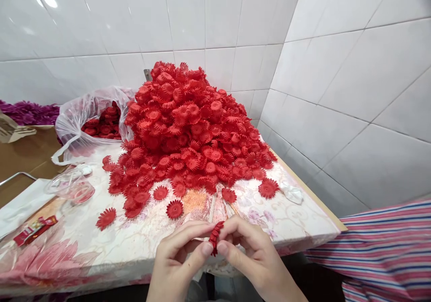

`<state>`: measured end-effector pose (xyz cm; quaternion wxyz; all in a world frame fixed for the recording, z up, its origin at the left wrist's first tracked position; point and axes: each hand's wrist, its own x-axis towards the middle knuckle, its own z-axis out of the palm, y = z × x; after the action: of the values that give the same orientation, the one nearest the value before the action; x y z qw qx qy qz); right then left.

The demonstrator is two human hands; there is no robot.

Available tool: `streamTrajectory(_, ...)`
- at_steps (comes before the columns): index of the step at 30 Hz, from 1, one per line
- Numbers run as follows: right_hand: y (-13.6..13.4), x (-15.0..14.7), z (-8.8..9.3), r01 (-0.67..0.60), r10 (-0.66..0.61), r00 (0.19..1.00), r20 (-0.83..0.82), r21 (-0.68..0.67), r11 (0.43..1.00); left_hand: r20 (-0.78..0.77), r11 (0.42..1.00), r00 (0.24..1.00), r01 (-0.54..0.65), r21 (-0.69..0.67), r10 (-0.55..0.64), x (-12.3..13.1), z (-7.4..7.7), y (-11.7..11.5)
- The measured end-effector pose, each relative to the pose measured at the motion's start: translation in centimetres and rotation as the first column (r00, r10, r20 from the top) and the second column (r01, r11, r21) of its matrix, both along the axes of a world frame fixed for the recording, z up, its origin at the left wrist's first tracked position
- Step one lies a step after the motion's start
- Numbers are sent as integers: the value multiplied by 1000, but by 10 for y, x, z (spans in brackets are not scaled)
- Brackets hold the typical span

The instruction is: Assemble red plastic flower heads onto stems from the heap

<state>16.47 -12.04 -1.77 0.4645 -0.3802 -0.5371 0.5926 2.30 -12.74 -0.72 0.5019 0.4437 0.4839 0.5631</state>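
Between the fingertips of both hands, at the table's front edge, is a red artificial flower head turned edge-on. My left hand pinches it from the left with thumb and fingers. From the other side my right hand pinches the same flower head. Just beyond my hands a dark red flower head and a brighter loose one lie on the floral tablecloth. Behind them rises a large heap of red flower heads.
Left of the heap, a clear plastic bag holds more dark red flowers. Clear plastic cups, a red wrapper and a cardboard box sit farther left. Crumpled white tissue lies right. Tiled walls meet behind; striped fabric hangs right.
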Motion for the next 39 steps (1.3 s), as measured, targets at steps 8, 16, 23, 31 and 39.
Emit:
streamTrajectory(8, 1, -8, 2, 47, -46, 998, 41, -18, 999, -87, 993, 989, -118, -22, 115, 1, -6, -3)
streamTrajectory(16, 4, 2, -14, -82, 17, 940, -340, -177, 981, -275, 952, 912, -292, 88, 305, -3, -15, 6)
streamTrajectory(23, 5, -6, -18, -90, 13, 898, -439, -156, 984, -442, 904, 791, -327, 277, 422, -2, -16, 11)
streamTrajectory(31, 24, 26, -23, 262, -260, 959, -117, 5, 965, -521, 872, 703, -435, 223, 484, -28, -26, 32)
streamTrajectory(39, 36, 19, -29, 559, -813, 538, 223, 627, 542, -456, 865, 738, -385, 322, 498, 2, -36, 24)
